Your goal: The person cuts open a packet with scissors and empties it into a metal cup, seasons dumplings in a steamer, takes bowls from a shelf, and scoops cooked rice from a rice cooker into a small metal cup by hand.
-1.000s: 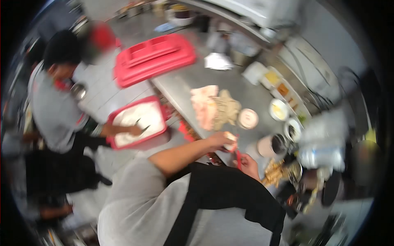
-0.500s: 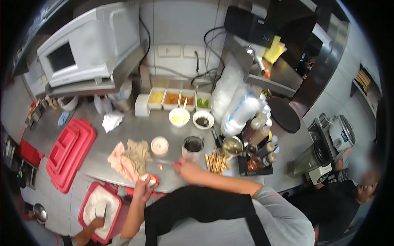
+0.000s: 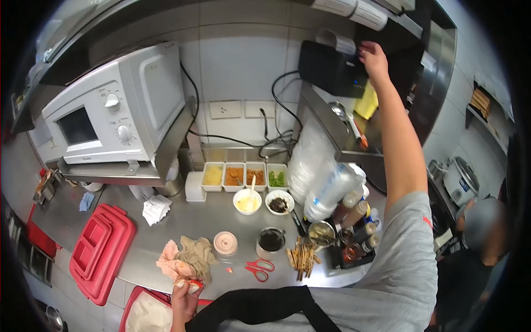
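Observation:
My left hand [image 3: 185, 299] is closed around a small red and white item [image 3: 193, 286] at the counter's front edge, beside the pink cloth [image 3: 175, 262] and the beige cloth [image 3: 196, 255]. My right hand [image 3: 374, 57] is raised at the upper right, next to the black printer [image 3: 333, 67] and the white paper roll on it. Its fingers are partly curled, and whether they touch anything is unclear. Red-handled scissors [image 3: 259, 269] lie on the steel counter, right of a small red scrap [image 3: 229, 270]. A pink-white tub [image 3: 225, 243] stands behind them.
A red lid [image 3: 103, 252] lies at the left, above a bin of white powder [image 3: 147, 312]. Topping trays [image 3: 234, 175], two bowls, a dark-filled container [image 3: 270, 242], clothespins [image 3: 302, 258] and bottles [image 3: 354, 213] stand behind and right. A person [image 3: 467, 265] is at the far right.
My right hand has let go of the scissors, now on the counter, and moved up to the printer. My left hand still holds the red and white item. The view has shifted upward.

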Motion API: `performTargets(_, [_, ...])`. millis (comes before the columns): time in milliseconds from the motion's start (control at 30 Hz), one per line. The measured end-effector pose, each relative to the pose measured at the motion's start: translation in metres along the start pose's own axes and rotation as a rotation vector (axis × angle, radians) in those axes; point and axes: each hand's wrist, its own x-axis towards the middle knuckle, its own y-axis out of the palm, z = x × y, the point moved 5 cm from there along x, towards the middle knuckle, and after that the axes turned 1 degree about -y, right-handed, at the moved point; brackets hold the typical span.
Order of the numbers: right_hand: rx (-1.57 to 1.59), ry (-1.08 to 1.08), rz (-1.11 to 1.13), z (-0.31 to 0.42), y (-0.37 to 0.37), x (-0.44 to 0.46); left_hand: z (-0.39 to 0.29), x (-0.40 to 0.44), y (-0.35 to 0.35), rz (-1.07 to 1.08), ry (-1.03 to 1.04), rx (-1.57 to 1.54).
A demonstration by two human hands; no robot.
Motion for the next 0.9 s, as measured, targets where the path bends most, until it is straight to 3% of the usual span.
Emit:
performTargets(67, [-0.215,0.140,-0.058,-0.031,0.000,0.033,-0.018,0.003,0.004,0.068,0.078,-0.042])
performTargets(133, [-0.150,0.233,-0.098,-0.037,0.008,0.043,-0.040,0.006,0.015,0.134,0.157,-0.041])
performTargets(267, [-0.138,0.077,-0.095,-0.040,0.022,0.055,-0.072,0.024,0.063,0.325,0.186,-0.001])
performTargets(300, [0.025,0.074,-0.116,-0.014,0.025,0.041,-0.078,0.035,0.079,0.392,0.166,0.033])
performTargets(400, [0.458,0.216,0.123,0.014,0.028,0.023,-0.094,0.065,0.149,0.611,0.166,0.105])
performTargets(467, [0.482,0.334,0.474,0.031,0.031,-0.002,-0.101,0.081,0.199,0.748,0.183,0.122])
performTargets(667, [0.603,0.347,0.791,0.132,0.039,-0.113,-0.105,0.080,0.329,1.076,0.278,0.191])
performTargets(767, [0.629,0.367,0.933,0.164,0.045,-0.151,-0.104,0.076,0.353,1.161,0.409,0.222])
performTargets(900, [0.434,0.337,1.139,0.212,0.054,-0.191,-0.109,0.068,0.349,1.244,0.459,0.289])
